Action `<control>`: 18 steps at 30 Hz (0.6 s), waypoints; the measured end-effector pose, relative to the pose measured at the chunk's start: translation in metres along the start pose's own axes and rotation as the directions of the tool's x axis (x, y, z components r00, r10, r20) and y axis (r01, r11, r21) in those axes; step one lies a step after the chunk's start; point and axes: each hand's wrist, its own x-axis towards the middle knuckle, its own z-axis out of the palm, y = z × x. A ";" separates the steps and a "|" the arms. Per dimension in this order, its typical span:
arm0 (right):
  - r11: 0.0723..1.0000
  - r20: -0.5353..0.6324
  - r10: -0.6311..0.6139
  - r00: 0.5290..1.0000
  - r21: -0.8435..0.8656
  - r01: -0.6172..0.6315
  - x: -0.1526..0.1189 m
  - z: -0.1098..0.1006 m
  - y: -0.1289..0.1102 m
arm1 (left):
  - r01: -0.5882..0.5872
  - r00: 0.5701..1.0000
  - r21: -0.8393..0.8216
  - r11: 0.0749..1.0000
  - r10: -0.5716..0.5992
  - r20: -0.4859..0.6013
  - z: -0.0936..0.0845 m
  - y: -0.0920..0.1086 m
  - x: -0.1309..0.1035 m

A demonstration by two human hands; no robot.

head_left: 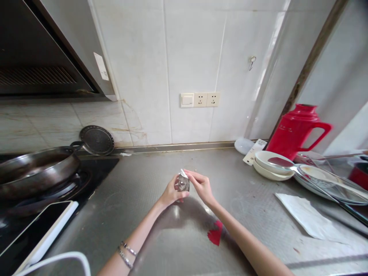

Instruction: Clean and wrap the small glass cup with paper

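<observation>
head cam looking down at a steel counter (149, 180). both hands meet over its middle: the left hand (170, 193) wraps round a small clear wrapped packet (183, 183), thumb on its front, and the right hand (201, 184) pinches the white flap at the packet's top between thumb and fingertips. packet is held just off the counter, between the two hands. can't read anything on it, too small.

writing-wise there's not much. one white sticker (101, 66) on the range hood (43, 50) at 10 o'clock, print too tiny to read. a white remote-looking thing (254, 151) at 2 o'clock has marks i can't make out either.

counts: two bracelets (126, 253) on the left wrist. one wall plate with one switch and two sockets (200, 99) at 12 o'clock. one hook (252, 61) on the tile. one dark pan (37, 166) on the hob at 9 o'clock, one round lid (97, 140) leaning on the wall behind it. one red thermos jug (296, 130) at 2 o'clock, two stacked white bowls (271, 165) in front of it with a ladle (290, 165) across them. one sheet of paper (307, 218) at 4 o'clock, one red scrap (215, 233) on the counter under the right forearm, one tablet (37, 230) at 8 o'clock.
</observation>
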 end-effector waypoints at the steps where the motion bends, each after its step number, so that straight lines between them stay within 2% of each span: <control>1: 0.999 0.013 0.040 0.999 0.014 -0.040 0.000 -0.001 0.000 | 0.005 1.000 -0.001 1.000 -0.005 0.012 0.000 0.000 0.000; 4: 0.997 0.094 0.067 0.993 0.040 -0.071 0.001 -0.003 0.000 | 0.016 1.000 -0.031 0.999 -0.015 0.019 0.000 0.000 0.001; 8: 0.997 0.225 -0.014 0.974 0.079 -0.004 0.000 -0.005 0.006 | 0.077 0.997 -0.080 0.994 -0.079 -0.025 -0.004 0.000 0.003; 10: 0.998 0.267 -0.048 0.962 0.045 0.038 0.000 -0.005 0.011 | 0.109 0.992 -0.108 0.988 -0.114 -0.046 -0.007 -0.002 0.004; 14: 0.996 0.295 -0.068 0.953 -0.033 0.081 -0.002 -0.001 0.018 | 0.149 0.987 -0.148 0.978 -0.156 -0.043 -0.009 -0.006 0.006; 18: 0.997 0.288 -0.039 0.957 0.068 0.020 -0.002 0.003 0.023 | 0.174 0.985 -0.150 0.973 -0.175 0.011 -0.013 -0.007 0.006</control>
